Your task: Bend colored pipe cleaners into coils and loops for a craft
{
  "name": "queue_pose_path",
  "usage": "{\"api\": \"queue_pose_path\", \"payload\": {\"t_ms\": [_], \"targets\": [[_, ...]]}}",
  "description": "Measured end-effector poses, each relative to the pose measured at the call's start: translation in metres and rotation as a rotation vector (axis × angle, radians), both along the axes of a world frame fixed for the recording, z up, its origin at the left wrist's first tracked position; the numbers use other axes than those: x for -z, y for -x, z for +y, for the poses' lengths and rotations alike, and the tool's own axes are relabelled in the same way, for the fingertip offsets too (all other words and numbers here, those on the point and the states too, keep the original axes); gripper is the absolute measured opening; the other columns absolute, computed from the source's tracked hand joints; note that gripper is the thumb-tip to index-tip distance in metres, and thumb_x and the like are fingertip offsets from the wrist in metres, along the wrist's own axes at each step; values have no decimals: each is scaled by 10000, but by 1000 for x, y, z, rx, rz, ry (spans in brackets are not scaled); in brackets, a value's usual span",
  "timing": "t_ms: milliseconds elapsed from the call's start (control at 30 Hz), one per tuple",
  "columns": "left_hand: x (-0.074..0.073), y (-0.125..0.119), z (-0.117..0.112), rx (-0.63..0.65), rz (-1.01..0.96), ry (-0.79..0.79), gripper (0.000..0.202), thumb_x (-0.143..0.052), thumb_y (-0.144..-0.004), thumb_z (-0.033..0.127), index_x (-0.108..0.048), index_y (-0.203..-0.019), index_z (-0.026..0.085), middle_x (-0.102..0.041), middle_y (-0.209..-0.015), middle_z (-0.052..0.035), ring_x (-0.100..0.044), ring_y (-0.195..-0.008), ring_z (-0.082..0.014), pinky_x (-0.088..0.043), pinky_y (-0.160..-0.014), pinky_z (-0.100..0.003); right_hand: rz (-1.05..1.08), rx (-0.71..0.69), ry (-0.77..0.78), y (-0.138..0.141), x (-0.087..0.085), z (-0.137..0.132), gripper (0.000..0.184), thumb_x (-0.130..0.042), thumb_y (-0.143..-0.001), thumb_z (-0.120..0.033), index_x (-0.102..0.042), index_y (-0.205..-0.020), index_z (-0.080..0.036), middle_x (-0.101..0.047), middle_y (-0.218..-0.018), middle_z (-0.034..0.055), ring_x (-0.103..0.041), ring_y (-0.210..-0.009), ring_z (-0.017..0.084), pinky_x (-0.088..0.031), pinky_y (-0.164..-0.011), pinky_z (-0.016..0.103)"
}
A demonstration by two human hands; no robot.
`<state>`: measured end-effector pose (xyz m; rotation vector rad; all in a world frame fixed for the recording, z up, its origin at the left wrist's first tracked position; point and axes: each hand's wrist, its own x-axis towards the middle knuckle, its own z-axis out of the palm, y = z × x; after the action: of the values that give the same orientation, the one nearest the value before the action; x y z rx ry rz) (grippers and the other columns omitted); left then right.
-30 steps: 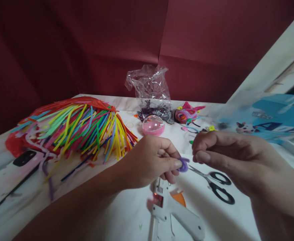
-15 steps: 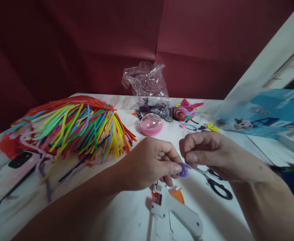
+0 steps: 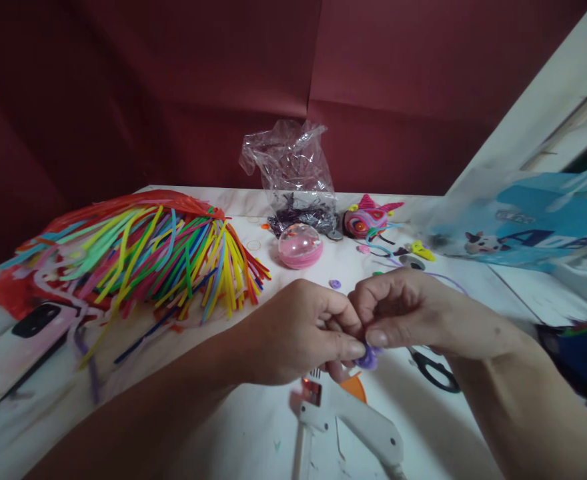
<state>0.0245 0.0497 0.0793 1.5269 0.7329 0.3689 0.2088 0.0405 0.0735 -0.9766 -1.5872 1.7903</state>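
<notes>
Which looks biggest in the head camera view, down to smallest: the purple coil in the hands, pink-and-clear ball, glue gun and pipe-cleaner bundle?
1. Pipe-cleaner bundle
2. Glue gun, partly hidden; nearness may enlarge it
3. Pink-and-clear ball
4. Purple coil, partly covered

The coil [image 3: 368,360] is purple; glue gun [image 3: 368,421], white; scissor handles [image 3: 449,389], black; ball [image 3: 300,250], clear above pink; pipe-cleaner bundle [image 3: 173,257], red, yellow, green and blue; backdrop [image 3: 198,100], dark red; tabletop [image 3: 243,433], white, faintly marbled.
</notes>
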Motion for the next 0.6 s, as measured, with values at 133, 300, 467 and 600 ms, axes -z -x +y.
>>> {"api": "queue_pose_path", "payload": {"t_ms": [133,300,467,600], "targets": [[-1,-1,1,15,-10,3,32,-571,-678,133,-567,-648,119,-573,-533,12,-547,-471,-82,-415,-464,-184,16,-14,5,0,1,1,154,-737,-636,-203,-620,-659,-106,-653,-611,21,-582,-554,97,-443,-537,196],[-1,-2,1,-34,-39,27,33,-581,-673,131,-571,-647,113,-567,-533,14,-544,-462,-78,-419,-466,-184,109,-1,36,2,4,4,157,-745,-631,-173,-602,-636,-106,-645,-583,0,-560,-496,63,-438,-490,155],[-1,-3,0,-60,-65,27,51,-593,-673,137,-570,-637,109,-574,-546,4,-552,-459,-82,-422,-464,-189,140,11,28,2,3,3,150,-742,-640,-158,-603,-634,-100,-653,-581,4,-577,-508,66,-449,-490,147],[1,-3,2,-46,-87,46,59,-600,-667,156,-572,-647,108,-580,-553,-2,-556,-457,-86,-424,-458,-191,141,-1,40,1,3,3,155,-742,-643,-171,-605,-646,-100,-659,-586,10,-581,-510,69,-451,-493,151]]}}
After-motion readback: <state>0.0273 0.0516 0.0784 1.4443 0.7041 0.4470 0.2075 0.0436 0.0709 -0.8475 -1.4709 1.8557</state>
